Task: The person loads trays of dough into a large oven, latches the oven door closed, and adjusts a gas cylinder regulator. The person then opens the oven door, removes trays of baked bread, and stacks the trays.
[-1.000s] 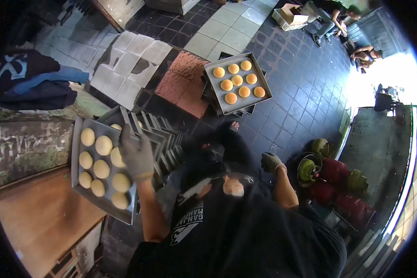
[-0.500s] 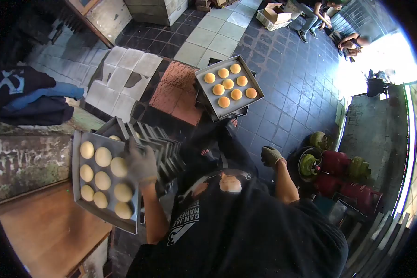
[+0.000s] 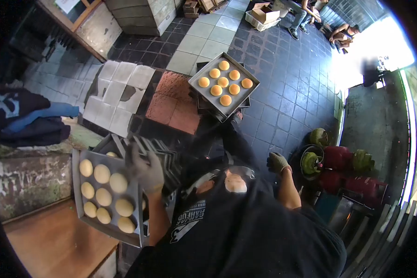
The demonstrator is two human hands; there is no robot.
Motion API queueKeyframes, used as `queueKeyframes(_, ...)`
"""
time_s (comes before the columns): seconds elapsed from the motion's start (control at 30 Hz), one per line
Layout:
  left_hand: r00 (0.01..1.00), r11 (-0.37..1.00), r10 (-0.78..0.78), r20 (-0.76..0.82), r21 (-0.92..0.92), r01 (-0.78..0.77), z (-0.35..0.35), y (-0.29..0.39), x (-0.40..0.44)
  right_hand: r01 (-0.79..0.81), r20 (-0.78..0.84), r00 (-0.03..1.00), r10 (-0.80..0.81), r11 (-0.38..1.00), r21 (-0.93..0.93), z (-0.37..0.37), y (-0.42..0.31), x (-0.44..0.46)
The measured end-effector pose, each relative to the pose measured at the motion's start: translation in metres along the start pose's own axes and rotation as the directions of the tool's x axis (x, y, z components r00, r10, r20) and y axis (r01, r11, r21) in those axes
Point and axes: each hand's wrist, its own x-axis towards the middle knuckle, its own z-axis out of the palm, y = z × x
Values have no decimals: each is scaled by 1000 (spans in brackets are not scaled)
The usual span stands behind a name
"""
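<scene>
My left hand [image 3: 148, 173], in a pale glove with darkened fingers, is over the right side of a grey metal baking tray [image 3: 84, 221]. Its thumb and fingers are apart, slightly blurred; whether they touch the tray is unclear. Pale, round buns [image 3: 103, 197] lie in rows in that tray, and a stack of more metal trays [image 3: 160, 157] stands just beyond the hand. My right hand [image 3: 278, 163], also gloved, hangs at my right with fingers curled and nothing visible in it. Ahead of my feet, a second tray [image 3: 234, 104] bears browned buns [image 3: 223, 82].
Gas cylinders [image 3: 336, 158] in red and green stand at my right. A wooden tabletop [image 3: 55, 231] lies at lower left, with clothes [image 3: 32, 109] above it. Two people [image 3: 345, 36] sit far off near a box in a crate [image 3: 262, 17]. Dark tiles [image 3: 282, 83] cover the floor.
The view has shifted, so the left tray appears lower. My left hand stays over the tray's right side. My right hand remains curled at my side, slightly lower in view.
</scene>
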Motion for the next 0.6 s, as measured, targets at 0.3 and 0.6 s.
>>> queueKeyframes(0.3,834,781,-172,524,-443,440,227,43,18,-149,49,989,141,896,418,-77,2,81)
queueKeyframes(0.6,275,200,-474,837,-202,959,510,10,-28,31,46,999,-27,996,-85,-35,-212,276)
